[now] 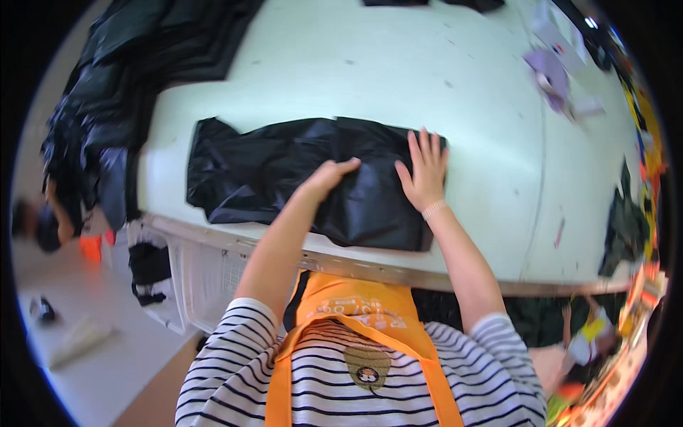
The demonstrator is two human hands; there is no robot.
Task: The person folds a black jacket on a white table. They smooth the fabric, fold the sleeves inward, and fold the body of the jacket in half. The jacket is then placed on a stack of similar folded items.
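A folded piece of thin, slightly shiny black cloth (pixel 270 153) lies lengthwise on the pale table in front of me, its surface wrinkled. Over its right end my right hand (pixel 425 174) is pressed flat with the fingers spread, fingertips near the far right corner. My left hand (pixel 329 176) rests at the middle of the cloth, beside a fold line. One digit points right on top, while its other fingers are tucked in and mostly hidden, seemingly closed on the cloth.
Tall layered stacks of black cloth (pixel 153 50) fill the table's far left. A purple cloth item (pixel 548 75) lies far right, dark cloth (pixel 626 228) at the right edge. A white plastic crate (pixel 206 274) stands below the table's front edge (pixel 356 269). Other people are at both sides.
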